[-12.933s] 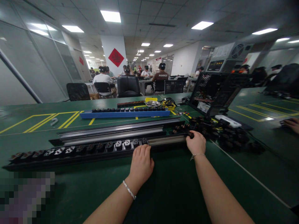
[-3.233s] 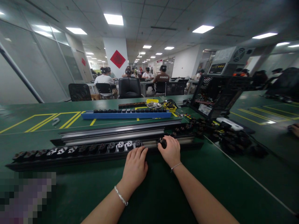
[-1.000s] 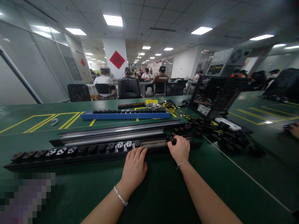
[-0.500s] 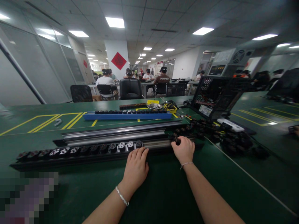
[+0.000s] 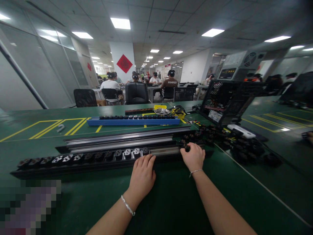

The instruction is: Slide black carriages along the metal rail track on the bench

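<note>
Indoors, green table (image 5: 171, 202), lit ceiling (image 5: 162, 19), left hand (image 5: 142, 174) on rail (image 5: 165, 150), grip unclear, right hand (image 5: 194, 156) pinching black part (image 5: 187, 148)

Green table (image 5: 171, 202), black rails (image 5: 73, 170), blue tray (image 5: 132, 122)

Right hand (image 5: 193, 156) slightly farther right now

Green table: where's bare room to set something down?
Between the left forearm and the right forearm, nearer than the front rail; also right of the right forearm, nearer than the black parts. Crowded: around those parts and the PC case.
</note>
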{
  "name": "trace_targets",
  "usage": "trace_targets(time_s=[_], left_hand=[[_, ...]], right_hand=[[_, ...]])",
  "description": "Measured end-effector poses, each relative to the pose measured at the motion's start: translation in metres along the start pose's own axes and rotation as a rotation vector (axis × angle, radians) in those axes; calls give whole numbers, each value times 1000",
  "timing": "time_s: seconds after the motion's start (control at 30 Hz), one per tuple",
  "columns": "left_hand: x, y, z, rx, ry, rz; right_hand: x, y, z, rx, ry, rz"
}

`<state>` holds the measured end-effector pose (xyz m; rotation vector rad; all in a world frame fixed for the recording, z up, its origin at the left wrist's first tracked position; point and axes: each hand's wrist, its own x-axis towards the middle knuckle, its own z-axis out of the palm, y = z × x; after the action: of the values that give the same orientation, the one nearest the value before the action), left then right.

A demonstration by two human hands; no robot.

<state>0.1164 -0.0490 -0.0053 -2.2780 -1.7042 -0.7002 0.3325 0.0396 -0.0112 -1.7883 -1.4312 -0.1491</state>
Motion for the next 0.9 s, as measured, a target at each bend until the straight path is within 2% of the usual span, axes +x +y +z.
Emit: trace_targets(time_s=[0.33, 0.9], left_hand=[[0, 0, 1, 7, 4, 10], [0, 0, 0, 2, -10, 1]], right_hand=[[3, 3, -3, -13, -20, 19], [8, 13, -3, -18, 17, 69]])
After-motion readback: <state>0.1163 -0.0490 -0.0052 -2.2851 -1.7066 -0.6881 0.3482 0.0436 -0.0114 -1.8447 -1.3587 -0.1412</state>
